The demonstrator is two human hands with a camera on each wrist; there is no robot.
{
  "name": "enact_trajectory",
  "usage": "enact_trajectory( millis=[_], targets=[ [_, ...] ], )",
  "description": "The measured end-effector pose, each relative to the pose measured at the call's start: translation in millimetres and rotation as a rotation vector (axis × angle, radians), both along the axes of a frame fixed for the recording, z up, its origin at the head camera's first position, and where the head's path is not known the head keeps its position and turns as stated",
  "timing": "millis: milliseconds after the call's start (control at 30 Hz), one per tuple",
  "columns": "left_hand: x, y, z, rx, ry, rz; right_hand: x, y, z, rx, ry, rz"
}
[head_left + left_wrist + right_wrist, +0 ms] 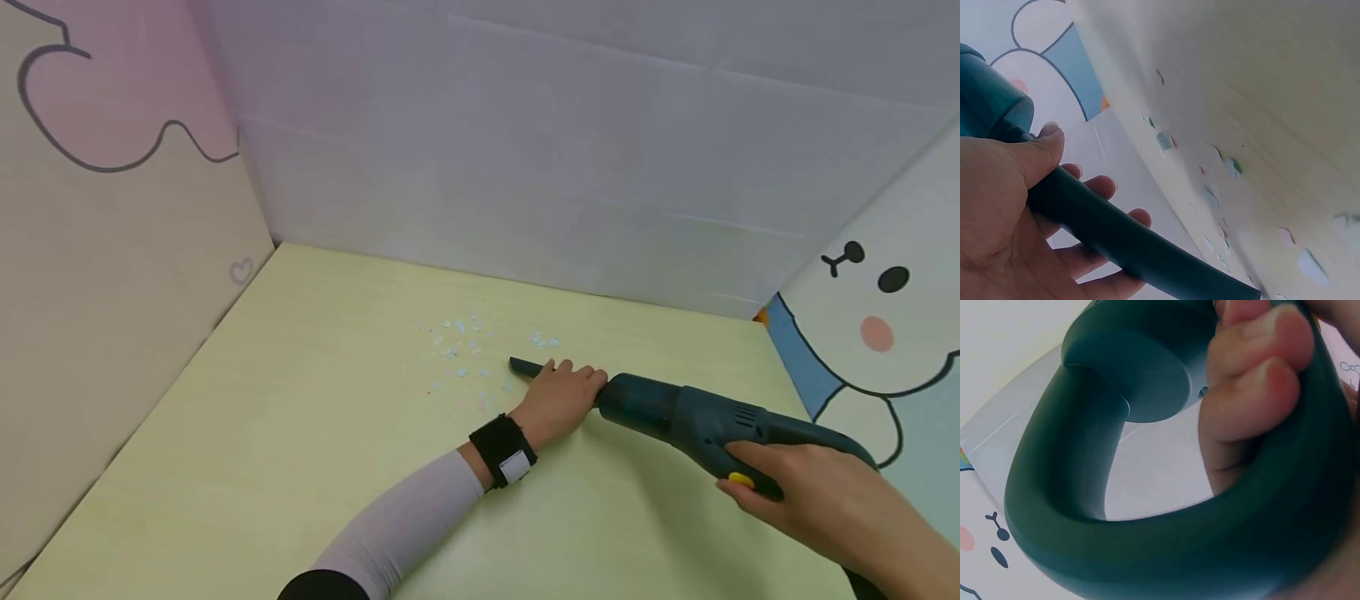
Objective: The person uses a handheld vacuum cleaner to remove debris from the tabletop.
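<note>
A dark green handheld vacuum cleaner is held over the table, its narrow nozzle pointing left toward scattered paper bits. My right hand grips its looped handle, thumb beside a yellow button. In the right wrist view the fingers curl round the handle bar. My left hand holds the nozzle near the vacuum's body; in the left wrist view, thumb and fingers wrap the dark tube. The nozzle's tip lies close to the tabletop, by several pale bits.
The pale yellow tabletop meets a whitish back wall. A beige and pink panel stands on the left, a panel with a cartoon animal on the right. A black band circles my left wrist.
</note>
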State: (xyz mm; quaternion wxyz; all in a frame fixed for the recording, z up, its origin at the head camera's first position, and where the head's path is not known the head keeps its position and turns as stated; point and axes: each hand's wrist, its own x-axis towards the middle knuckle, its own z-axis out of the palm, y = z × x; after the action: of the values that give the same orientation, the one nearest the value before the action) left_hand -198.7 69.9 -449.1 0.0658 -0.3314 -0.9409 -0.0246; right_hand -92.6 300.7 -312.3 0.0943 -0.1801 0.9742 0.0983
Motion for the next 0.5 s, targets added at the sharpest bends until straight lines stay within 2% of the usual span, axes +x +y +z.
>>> enact_trajectory(
  millis=[333,500],
  targets=[
    [2.9,-4.5,1.3,-0.021,0.025,0.001,-0.7,-2.5,2.4,-0.011,-0.018,0.003],
    [2.3,-9.3,1.0,-0.016,0.028,0.017,-2.1,-5.5,1.5,-0.042,0.008,0.03]
  ],
)
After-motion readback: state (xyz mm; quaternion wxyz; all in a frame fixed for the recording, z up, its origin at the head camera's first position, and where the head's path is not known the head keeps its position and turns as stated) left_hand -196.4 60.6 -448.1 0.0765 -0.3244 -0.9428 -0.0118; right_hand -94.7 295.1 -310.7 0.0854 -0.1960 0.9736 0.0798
